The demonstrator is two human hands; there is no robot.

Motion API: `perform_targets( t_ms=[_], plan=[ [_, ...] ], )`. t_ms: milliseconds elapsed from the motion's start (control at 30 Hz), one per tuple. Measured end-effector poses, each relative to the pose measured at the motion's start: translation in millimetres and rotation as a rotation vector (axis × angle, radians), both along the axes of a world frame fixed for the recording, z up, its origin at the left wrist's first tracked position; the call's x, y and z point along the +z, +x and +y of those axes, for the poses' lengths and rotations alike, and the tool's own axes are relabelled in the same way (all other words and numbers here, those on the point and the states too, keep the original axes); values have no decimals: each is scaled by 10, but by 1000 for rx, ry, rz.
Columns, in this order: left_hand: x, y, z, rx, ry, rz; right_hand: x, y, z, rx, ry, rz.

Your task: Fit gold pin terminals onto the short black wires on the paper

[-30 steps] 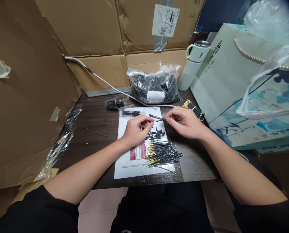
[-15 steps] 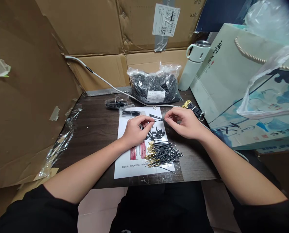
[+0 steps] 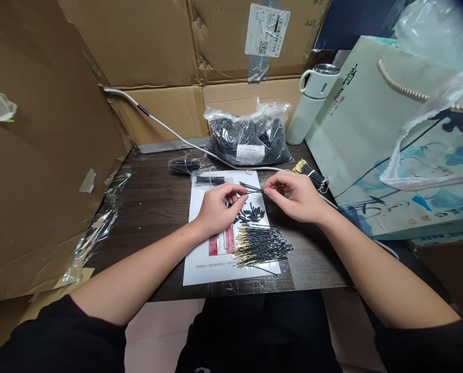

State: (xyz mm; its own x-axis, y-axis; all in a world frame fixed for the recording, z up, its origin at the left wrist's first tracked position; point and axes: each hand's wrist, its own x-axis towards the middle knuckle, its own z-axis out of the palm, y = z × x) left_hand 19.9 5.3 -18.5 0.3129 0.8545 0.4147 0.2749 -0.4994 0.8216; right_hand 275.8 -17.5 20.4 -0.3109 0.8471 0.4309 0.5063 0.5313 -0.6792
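Several thin black wires (image 3: 251,187) stick out to the left from my right hand (image 3: 292,196), whose thumb and fingers are pinched on them. One of these wires runs across to my left hand (image 3: 220,206), closed at its thumb and fingertip; whether a small sleeve sits on that end is too small to tell. Below the hands, short black tube pieces (image 3: 253,213) lie scattered on a printed white sheet (image 3: 200,254), partly covered by my left hand. Nearer to me is a pile of black wires with gold-coloured ends (image 3: 260,246).
A clear bag of black pieces (image 3: 250,137) stands at the back beside a pale green bottle (image 3: 312,106). Tied wire bundles lie left (image 3: 186,166) and right (image 3: 311,175). A white cable (image 3: 177,135) crosses the table. Cardboard (image 3: 40,155) walls the left; a paper bag (image 3: 371,129) stands right.
Both hands stay almost where they were, still at the black wires. The whole view has shifted very slightly.
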Motion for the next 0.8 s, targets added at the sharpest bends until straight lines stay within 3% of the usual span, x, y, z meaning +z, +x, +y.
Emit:
perform_targets(
  t_ms=[800],
  plan=[
    [47, 1, -3, 30, 22, 24, 59, 51, 6, -28, -7, -8]
  ],
)
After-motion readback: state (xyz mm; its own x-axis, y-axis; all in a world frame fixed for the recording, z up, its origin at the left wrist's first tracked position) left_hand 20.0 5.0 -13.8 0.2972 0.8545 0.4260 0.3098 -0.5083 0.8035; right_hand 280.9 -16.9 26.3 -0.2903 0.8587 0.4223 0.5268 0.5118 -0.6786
